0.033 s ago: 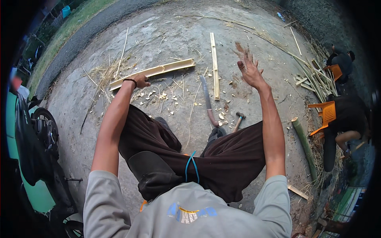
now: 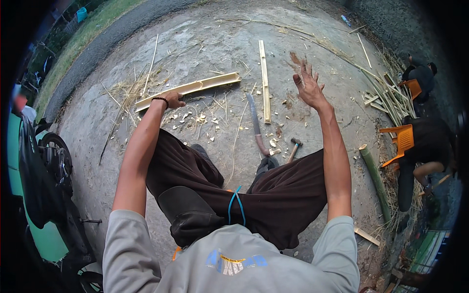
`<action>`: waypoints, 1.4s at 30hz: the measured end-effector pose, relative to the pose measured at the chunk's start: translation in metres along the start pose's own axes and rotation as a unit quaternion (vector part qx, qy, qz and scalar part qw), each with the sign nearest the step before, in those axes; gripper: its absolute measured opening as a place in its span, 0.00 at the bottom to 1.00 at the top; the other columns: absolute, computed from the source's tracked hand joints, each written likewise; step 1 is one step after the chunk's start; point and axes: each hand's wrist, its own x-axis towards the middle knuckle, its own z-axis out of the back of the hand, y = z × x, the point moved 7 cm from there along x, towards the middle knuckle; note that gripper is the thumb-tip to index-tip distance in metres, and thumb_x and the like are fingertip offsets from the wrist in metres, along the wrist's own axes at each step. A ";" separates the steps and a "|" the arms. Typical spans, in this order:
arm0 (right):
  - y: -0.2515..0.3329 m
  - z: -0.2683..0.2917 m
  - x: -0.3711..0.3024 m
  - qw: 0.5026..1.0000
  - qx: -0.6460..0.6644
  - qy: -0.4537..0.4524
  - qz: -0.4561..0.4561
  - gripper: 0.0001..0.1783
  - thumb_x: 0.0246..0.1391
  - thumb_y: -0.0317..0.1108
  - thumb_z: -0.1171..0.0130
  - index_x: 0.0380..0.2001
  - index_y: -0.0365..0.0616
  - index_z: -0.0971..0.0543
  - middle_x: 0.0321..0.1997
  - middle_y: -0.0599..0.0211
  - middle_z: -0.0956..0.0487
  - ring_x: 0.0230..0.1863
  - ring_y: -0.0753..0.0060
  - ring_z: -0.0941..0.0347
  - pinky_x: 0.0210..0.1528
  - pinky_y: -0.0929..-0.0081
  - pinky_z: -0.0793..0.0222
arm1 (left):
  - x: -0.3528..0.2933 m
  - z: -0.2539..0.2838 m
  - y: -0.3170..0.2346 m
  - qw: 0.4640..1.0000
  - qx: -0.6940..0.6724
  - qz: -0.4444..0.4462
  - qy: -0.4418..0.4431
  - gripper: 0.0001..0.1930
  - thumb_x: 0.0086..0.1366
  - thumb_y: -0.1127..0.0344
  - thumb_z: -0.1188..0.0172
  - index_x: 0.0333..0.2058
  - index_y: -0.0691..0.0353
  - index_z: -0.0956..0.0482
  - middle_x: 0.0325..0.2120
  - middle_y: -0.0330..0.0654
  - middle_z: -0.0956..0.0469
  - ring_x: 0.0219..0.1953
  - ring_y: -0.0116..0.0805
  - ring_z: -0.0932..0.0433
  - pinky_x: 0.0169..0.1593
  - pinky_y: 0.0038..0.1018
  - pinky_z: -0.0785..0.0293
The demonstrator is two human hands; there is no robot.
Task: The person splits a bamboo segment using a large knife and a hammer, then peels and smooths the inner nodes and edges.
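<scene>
One split bamboo (image 2: 198,87) is lying at the left hand (image 2: 174,99), whose grip is unclear, while the right hand (image 2: 309,91) is hovering open, ideally clear of the long knife (image 2: 254,116).

The split bamboo (image 2: 215,82) runs past the left hand (image 2: 174,99) on both sides, perhaps touching it. Chips (image 2: 201,118) lie on the ground (image 2: 215,49) behind that hand and to its right. Between it and the right hand (image 2: 309,92) lie the slat (image 2: 265,83) and, farther back, the machete (image 2: 255,119). The hammer (image 2: 293,150) lies behind the right hand, the pole (image 2: 375,181) behind and right of it, the motorbike (image 2: 61,157) well left of the left.
</scene>
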 end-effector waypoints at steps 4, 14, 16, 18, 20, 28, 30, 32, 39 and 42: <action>0.009 0.012 0.001 0.995 0.007 -0.077 0.056 0.53 0.52 0.84 0.75 0.75 0.72 0.63 0.80 0.50 0.62 0.76 0.27 0.69 0.66 0.16 0.77 | 0.002 -0.003 0.005 1.000 0.016 -0.009 -0.013 0.34 0.63 0.41 0.43 0.60 0.60 0.27 0.58 0.50 0.25 0.60 0.48 0.27 0.63 0.39 0.31; -0.028 0.096 -0.006 0.937 0.018 -0.338 0.090 0.48 0.60 0.77 0.78 0.76 0.64 0.57 0.79 0.54 0.52 0.77 0.30 0.64 0.63 0.14 0.79 | 0.004 -0.007 0.011 1.000 0.015 0.011 0.015 0.33 0.63 0.41 0.43 0.59 0.59 0.26 0.58 0.50 0.26 0.60 0.48 0.28 0.63 0.41 0.31; -0.066 0.106 -0.011 0.928 0.033 -0.370 0.032 0.45 0.62 0.75 0.79 0.75 0.65 0.54 0.78 0.55 0.50 0.77 0.30 0.63 0.63 0.13 0.78 | 0.004 -0.010 0.013 1.000 0.013 0.012 0.012 0.33 0.63 0.41 0.43 0.59 0.59 0.26 0.58 0.50 0.25 0.60 0.48 0.27 0.62 0.41 0.31; -0.126 0.096 -0.018 0.927 0.066 -0.365 -0.058 0.46 0.62 0.75 0.80 0.75 0.62 0.55 0.77 0.54 0.46 0.76 0.29 0.62 0.64 0.14 0.78 | 0.003 -0.009 0.014 1.000 0.016 0.019 -0.003 0.33 0.63 0.42 0.43 0.58 0.60 0.25 0.57 0.51 0.25 0.60 0.49 0.27 0.62 0.41 0.31; -0.210 0.056 -0.032 0.916 0.170 -0.259 -0.255 0.53 0.56 0.81 0.83 0.76 0.61 0.58 0.75 0.51 0.43 0.76 0.30 0.59 0.68 0.21 0.79 | 0.006 -0.006 0.006 1.000 0.015 0.011 0.003 0.33 0.62 0.42 0.42 0.59 0.59 0.26 0.57 0.51 0.25 0.60 0.49 0.27 0.62 0.41 0.31; -0.210 -0.019 -0.048 0.876 0.335 0.137 -0.318 0.54 0.56 0.79 0.62 0.74 0.53 0.49 0.70 0.48 0.34 0.67 0.41 0.35 0.67 0.30 0.49 | 0.009 -0.006 0.009 0.999 0.022 0.022 0.011 0.31 0.61 0.41 0.40 0.55 0.59 0.22 0.54 0.51 0.22 0.56 0.49 0.24 0.59 0.41 0.28; -0.164 -0.010 -0.048 0.889 0.279 0.225 -0.285 0.53 0.57 0.76 0.55 0.74 0.51 0.47 0.70 0.50 0.34 0.65 0.46 0.32 0.66 0.32 0.47 | 0.010 -0.013 0.018 0.999 0.029 0.022 0.020 0.32 0.61 0.40 0.40 0.55 0.58 0.22 0.54 0.51 0.22 0.57 0.49 0.24 0.60 0.40 0.28; -0.143 0.004 -0.045 0.910 0.239 0.244 -0.235 0.50 0.59 0.71 0.50 0.73 0.51 0.46 0.68 0.53 0.31 0.61 0.53 0.28 0.66 0.39 0.43 | 0.016 -0.015 0.014 0.998 0.035 0.021 0.045 0.33 0.60 0.39 0.40 0.56 0.57 0.22 0.55 0.50 0.23 0.57 0.49 0.24 0.60 0.40 0.29; -0.142 0.036 -0.033 0.929 0.295 0.085 -0.207 0.45 0.61 0.68 0.50 0.72 0.55 0.42 0.64 0.56 0.26 0.56 0.60 0.24 0.60 0.49 0.35 | 0.015 -0.015 0.012 0.998 0.060 0.001 0.029 0.32 0.63 0.39 0.45 0.58 0.56 0.23 0.53 0.53 0.22 0.56 0.50 0.24 0.59 0.40 0.28; -0.126 0.022 -0.039 0.934 0.245 0.164 -0.201 0.44 0.61 0.68 0.50 0.72 0.55 0.42 0.64 0.55 0.26 0.55 0.60 0.24 0.59 0.49 0.34 | 0.014 -0.019 0.017 0.998 0.049 0.011 0.039 0.32 0.63 0.39 0.45 0.58 0.56 0.24 0.54 0.52 0.22 0.57 0.49 0.24 0.60 0.39 0.29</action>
